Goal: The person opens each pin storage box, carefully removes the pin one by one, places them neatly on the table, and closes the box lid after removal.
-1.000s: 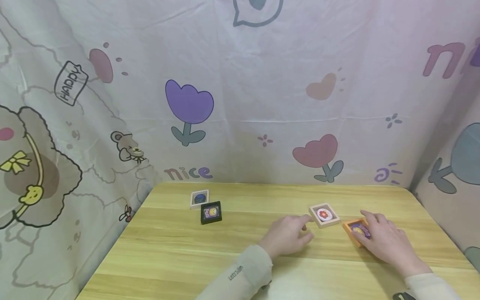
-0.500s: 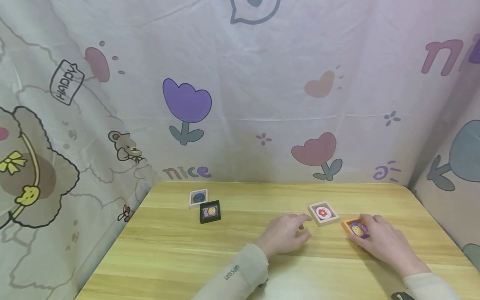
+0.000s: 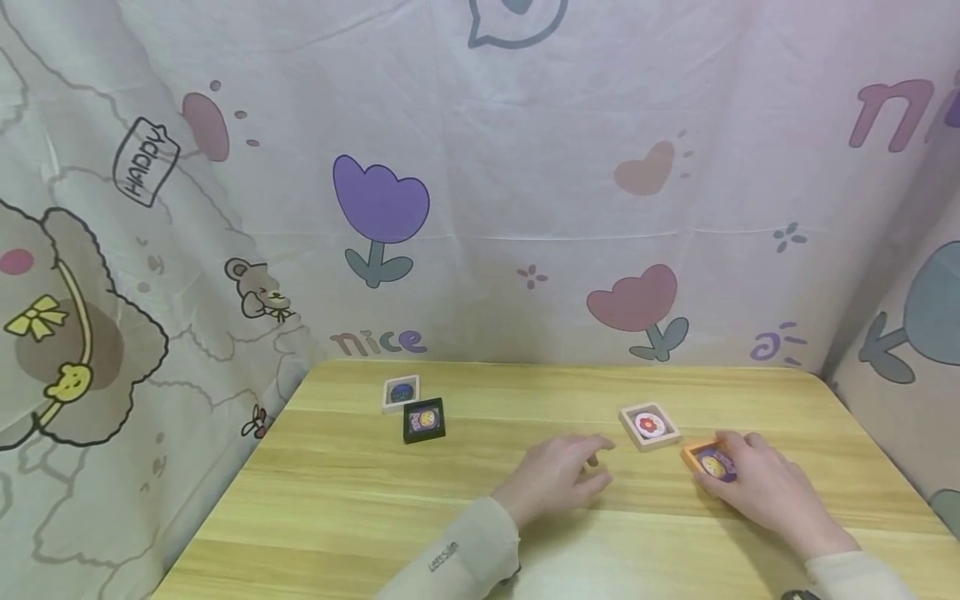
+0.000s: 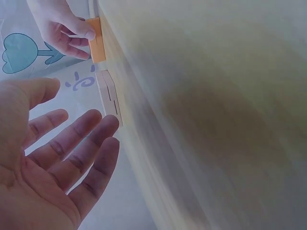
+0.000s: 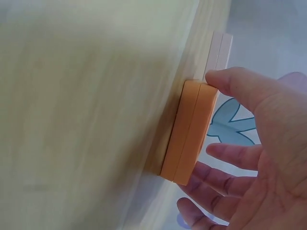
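In the head view, a cartoon-print curtain (image 3: 495,167) backs a wood-grain table (image 3: 322,500); toward four o'clock, the right hand (image 3: 772,490) pinches an orange display case (image 3: 712,464), a beige flower case (image 3: 649,427) just beside it at ten o'clock. The left wrist view shows the left hand (image 4: 45,184) with fingers apart, holding nothing. In the right wrist view, the thumb (image 5: 235,82) bears near one corner, so an uneven pinch could let the case twist into its neighbour.
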A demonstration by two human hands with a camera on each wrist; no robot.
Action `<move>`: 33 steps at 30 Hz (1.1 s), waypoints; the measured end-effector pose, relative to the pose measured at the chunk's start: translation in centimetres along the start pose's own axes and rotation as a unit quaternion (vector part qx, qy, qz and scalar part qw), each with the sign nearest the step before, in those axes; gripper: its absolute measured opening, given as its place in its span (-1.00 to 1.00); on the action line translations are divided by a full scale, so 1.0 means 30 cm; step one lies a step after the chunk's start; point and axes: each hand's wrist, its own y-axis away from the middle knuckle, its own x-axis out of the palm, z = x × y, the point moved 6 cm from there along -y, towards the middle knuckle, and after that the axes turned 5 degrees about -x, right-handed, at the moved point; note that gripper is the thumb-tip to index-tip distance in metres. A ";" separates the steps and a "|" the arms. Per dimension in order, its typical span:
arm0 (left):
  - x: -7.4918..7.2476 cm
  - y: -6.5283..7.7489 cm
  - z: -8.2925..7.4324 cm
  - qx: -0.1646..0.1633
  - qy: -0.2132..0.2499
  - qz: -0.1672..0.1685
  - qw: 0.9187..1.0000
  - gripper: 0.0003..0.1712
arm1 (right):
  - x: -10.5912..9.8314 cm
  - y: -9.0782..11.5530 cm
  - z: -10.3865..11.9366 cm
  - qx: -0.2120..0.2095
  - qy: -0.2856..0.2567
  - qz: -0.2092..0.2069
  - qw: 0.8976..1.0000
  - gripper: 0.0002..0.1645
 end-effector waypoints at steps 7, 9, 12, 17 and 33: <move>-0.003 0.024 0.009 0.012 -0.008 -0.010 1.000 -0.53 | 0.012 0.010 0.008 -0.005 -0.003 -0.011 1.000 -0.03; -0.002 0.028 0.008 0.016 -0.011 -0.008 1.000 -0.53 | 0.012 0.014 0.011 -0.008 -0.004 -0.015 1.000 -0.03; 0.001 0.032 0.004 0.020 -0.010 -0.002 1.000 -0.53 | 0.006 0.023 0.018 -0.013 -0.005 -0.025 1.000 -0.04; 0.004 0.041 0.009 0.018 -0.002 0.001 1.000 -0.56 | -0.002 0.028 0.043 -0.021 -0.014 -0.033 0.999 -0.03; -0.016 0.077 0.019 0.020 0.011 -0.008 1.000 -0.55 | -0.027 0.039 0.205 -0.033 -0.084 -0.035 0.995 -0.05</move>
